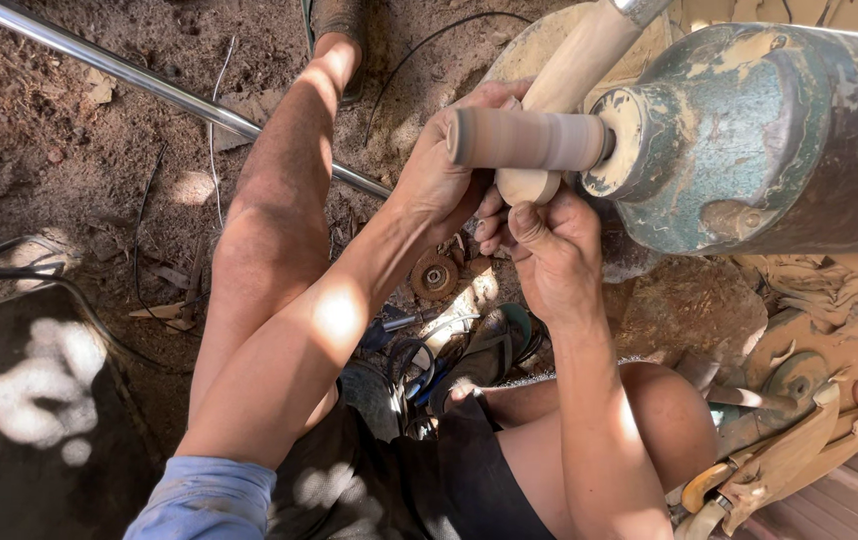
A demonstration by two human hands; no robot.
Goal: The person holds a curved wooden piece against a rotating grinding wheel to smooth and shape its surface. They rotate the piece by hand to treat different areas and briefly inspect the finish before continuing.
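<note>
A pale wooden piece [574, 75], rounded at its lower end, is held against a sanding drum [524, 138] that sticks out of a worn green motor housing [779, 130]. My left hand [439, 170] wraps around the wood behind the drum, fingers closed on it. My right hand [549, 245] grips the rounded bottom end of the same piece from below, thumb up against it. Much of the wood's lower part is hidden by the drum and my fingers.
A shiny metal pipe [149, 85] crosses the dirt ground at upper left. A small abrasive disc [436, 276], cables [414, 360] and a sandal [489, 350] lie between my legs. Carved wooden parts [789, 450] are piled at lower right. A dark slab [29, 420] sits at lower left.
</note>
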